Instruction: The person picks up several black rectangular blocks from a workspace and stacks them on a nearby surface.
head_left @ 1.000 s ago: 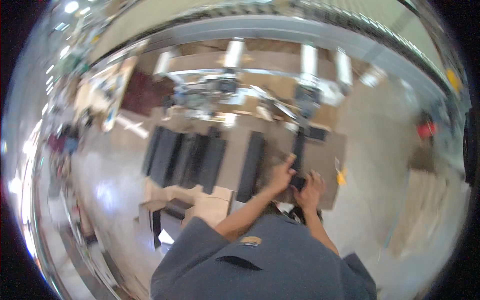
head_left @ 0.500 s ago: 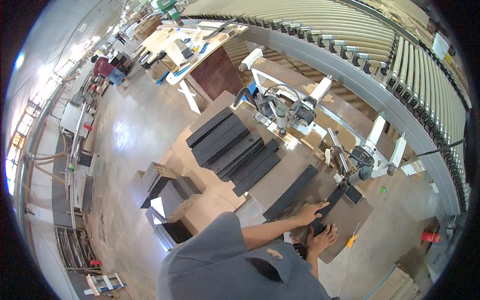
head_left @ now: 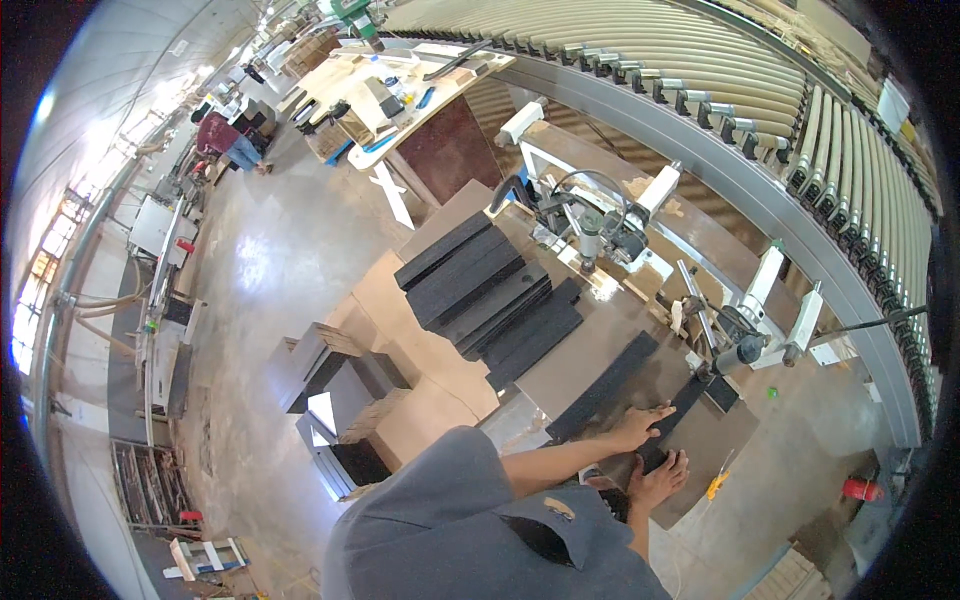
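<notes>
A narrow black board point(head_left: 683, 408) lies on the brown work surface, its far end under a grey machine motor point(head_left: 738, 354). My left hand point(head_left: 640, 428) presses on the board's left side, fingers reaching over its edge. At the near end, my right hand point(head_left: 660, 480) grips the board, thumb on one side and fingers on the other. A longer black strip point(head_left: 605, 388) rests left of it, apart from my hands. Beyond that lie several stacked black boards point(head_left: 465, 280). How the fingertips meet the board underneath is hidden.
A second drill-like head point(head_left: 590, 240) stands over the far side. More boards are stacked point(head_left: 365, 385) at lower left. A yellow-handled tool point(head_left: 717, 487) lies by my right hand. A roller conveyor point(head_left: 640, 45) runs behind. A person point(head_left: 228, 138) bends at the far left.
The whole view has shifted slightly, so things appear farther right. Both hands stay on the black board, with hardly any change in their grip.
</notes>
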Action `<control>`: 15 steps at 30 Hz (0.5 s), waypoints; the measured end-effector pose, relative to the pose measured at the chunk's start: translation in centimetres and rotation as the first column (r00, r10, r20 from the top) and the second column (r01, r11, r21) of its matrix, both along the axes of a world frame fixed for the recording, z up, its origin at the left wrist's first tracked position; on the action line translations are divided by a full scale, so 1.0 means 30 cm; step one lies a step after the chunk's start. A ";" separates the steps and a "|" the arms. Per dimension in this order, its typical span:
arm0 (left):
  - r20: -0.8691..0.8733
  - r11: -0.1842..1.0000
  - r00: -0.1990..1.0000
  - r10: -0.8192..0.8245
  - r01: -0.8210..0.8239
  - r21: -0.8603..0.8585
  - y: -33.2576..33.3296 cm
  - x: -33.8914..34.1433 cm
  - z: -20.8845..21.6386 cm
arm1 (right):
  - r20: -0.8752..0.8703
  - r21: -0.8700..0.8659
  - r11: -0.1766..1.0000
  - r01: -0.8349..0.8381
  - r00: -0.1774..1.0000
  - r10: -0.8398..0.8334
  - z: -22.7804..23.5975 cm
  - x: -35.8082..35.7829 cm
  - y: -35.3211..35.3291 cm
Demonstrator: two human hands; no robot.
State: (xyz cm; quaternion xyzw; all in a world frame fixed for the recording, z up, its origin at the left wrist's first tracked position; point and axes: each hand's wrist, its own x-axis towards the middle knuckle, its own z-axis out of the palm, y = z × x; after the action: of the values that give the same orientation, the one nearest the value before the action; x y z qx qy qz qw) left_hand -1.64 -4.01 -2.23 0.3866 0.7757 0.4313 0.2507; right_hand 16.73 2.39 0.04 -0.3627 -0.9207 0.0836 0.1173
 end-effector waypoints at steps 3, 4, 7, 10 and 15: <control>-0.042 1.000 0.999 0.001 -0.002 -0.028 0.008 0.002 0.005 | 0.008 -0.020 1.000 -0.004 1.000 0.004 0.019 0.001 0.002; -0.042 1.000 0.999 -0.002 0.001 -0.023 0.014 0.001 0.016 | 0.008 -0.015 1.000 0.000 1.000 0.001 0.018 0.001 0.007; -0.006 0.999 1.000 0.000 0.000 -0.037 0.014 -0.002 0.038 | 0.000 -0.023 1.000 -0.010 1.000 0.010 0.022 0.002 0.014; -0.015 0.998 1.000 0.016 -0.017 -0.062 0.016 0.000 0.045 | 0.049 -0.047 0.999 0.011 0.999 -0.009 0.028 0.002 0.014; -0.023 0.997 1.000 0.009 -0.010 -0.078 0.010 0.008 0.038 | 0.055 -0.034 0.999 0.016 0.998 -0.014 0.016 0.012 0.007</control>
State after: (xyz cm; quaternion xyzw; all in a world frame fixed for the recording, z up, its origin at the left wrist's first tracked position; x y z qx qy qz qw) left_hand -1.39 -3.71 -1.08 0.3777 0.7966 0.3973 0.2547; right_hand 17.08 2.61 0.52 -0.3738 -0.9192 0.0888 0.0863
